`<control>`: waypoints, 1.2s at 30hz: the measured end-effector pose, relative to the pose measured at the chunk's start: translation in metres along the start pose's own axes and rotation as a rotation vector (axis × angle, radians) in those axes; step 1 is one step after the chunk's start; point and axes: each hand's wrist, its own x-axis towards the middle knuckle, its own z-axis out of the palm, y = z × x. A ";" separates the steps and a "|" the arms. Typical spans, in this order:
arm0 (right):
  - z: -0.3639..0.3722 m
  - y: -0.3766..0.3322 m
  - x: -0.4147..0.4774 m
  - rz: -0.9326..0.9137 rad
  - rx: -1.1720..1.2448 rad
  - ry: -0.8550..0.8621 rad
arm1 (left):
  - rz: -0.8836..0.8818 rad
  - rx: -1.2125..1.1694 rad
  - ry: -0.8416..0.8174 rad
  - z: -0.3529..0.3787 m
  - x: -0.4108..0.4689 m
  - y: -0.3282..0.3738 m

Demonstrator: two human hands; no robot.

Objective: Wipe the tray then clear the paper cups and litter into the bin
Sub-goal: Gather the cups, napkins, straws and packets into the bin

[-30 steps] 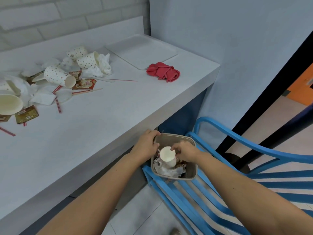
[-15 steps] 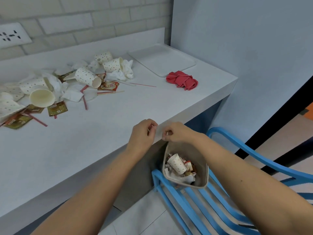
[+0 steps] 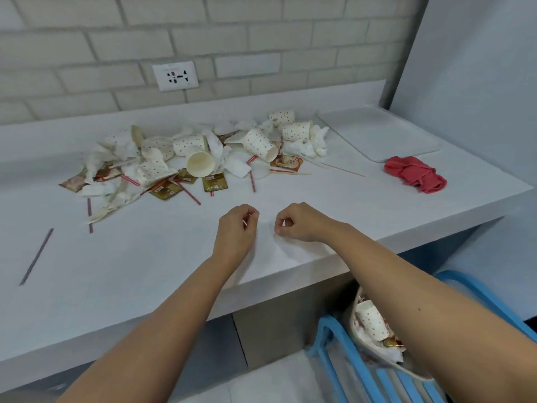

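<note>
Both hands, left (image 3: 238, 225) and right (image 3: 297, 222), hover over the table (image 3: 145, 257) with fingers curled; whether they pinch anything cannot be told. At 5 o'clock the bin (image 3: 352, 321) rests on a blue chair (image 3: 328, 325), holding one dotted cup (image 3: 372, 318), tissue and sachets. At 11 o'clock paper cups (image 3: 258, 144) lie tipped among litter (image 3: 215, 181). The tray (image 3: 377, 132) lies at 1 o'clock, a red cloth (image 3: 414, 177) just beside it

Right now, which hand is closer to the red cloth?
Right. The right hand is in front of the red cloth and to its left; the left hand is beside the right one, even farther left.
</note>
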 end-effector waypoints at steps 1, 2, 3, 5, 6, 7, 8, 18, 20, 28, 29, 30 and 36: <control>0.004 -0.010 0.008 -0.018 -0.001 -0.008 | -0.014 0.008 0.022 -0.011 0.001 -0.009; 0.008 -0.021 0.017 -0.034 -0.003 -0.015 | -0.029 0.020 0.043 -0.021 0.002 -0.018; 0.012 -0.030 0.025 -0.050 -0.006 -0.021 | -0.046 0.036 0.061 -0.031 0.003 -0.026; 0.020 -0.049 0.041 -0.076 -0.008 -0.039 | -0.078 0.076 0.093 -0.051 0.006 -0.043; 0.025 -0.059 0.049 -0.089 -0.013 -0.051 | -0.098 0.095 0.108 -0.061 0.007 -0.053; 0.029 -0.069 0.057 -0.102 -0.021 -0.063 | -0.119 0.110 0.122 -0.072 0.008 -0.062; 0.034 -0.078 0.065 -0.109 -0.026 -0.071 | -0.140 0.120 0.135 -0.082 0.010 -0.071; 0.076 -0.159 0.134 -0.185 -0.053 -0.123 | -0.400 0.239 0.214 -0.181 0.020 -0.161; 0.085 -0.174 0.145 -0.210 -0.076 -0.128 | -0.463 0.274 0.227 -0.199 0.019 -0.176; 0.112 -0.215 0.184 -0.200 -0.079 -0.042 | -0.868 0.480 0.160 -0.251 0.012 -0.221; 0.113 -0.218 0.187 -0.190 -0.063 -0.005 | -0.897 0.470 0.135 -0.254 0.011 -0.225; 0.114 -0.219 0.191 -0.177 -0.046 0.032 | -0.898 0.449 0.113 -0.256 0.010 -0.228; 0.118 -0.232 0.215 -0.186 -0.022 0.159 | -0.806 0.428 0.038 -0.258 0.017 -0.238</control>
